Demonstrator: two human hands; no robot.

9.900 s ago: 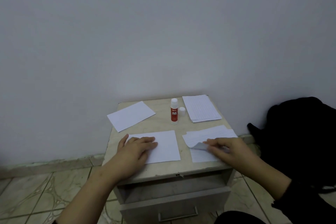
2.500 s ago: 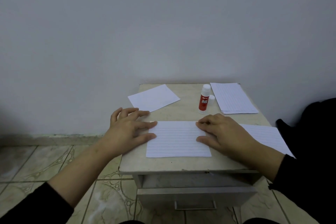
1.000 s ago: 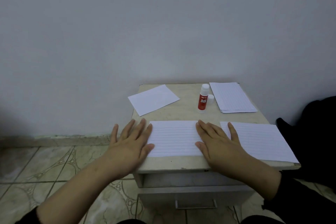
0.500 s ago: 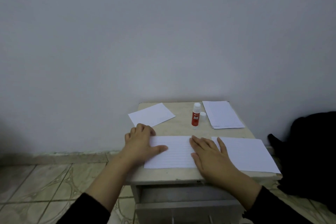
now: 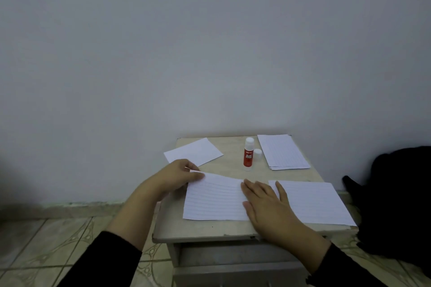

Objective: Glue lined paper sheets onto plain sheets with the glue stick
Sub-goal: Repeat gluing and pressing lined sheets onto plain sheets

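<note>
A lined sheet (image 5: 214, 200) lies at the front middle of the small table (image 5: 233, 175). My left hand (image 5: 173, 176) pinches its far left corner and lifts it off the table. My right hand (image 5: 264, 202) lies flat with straight fingers on the sheet's right end. A red and white glue stick (image 5: 248, 154) stands upright at the back, its white cap (image 5: 258, 154) beside it. A stack of lined sheets (image 5: 283, 152) lies at the back right. A plain sheet (image 5: 193, 153) lies at the back left.
Another lined sheet (image 5: 313, 201) lies at the front right and overhangs the table's edge. A black bag (image 5: 401, 200) sits on the floor to the right. A drawer (image 5: 233, 261) is below the tabletop. The wall is right behind the table.
My left hand went from pressing the lined sheet flat to pinching its far left corner and lifting it. My right hand stays flat on the right end.
</note>
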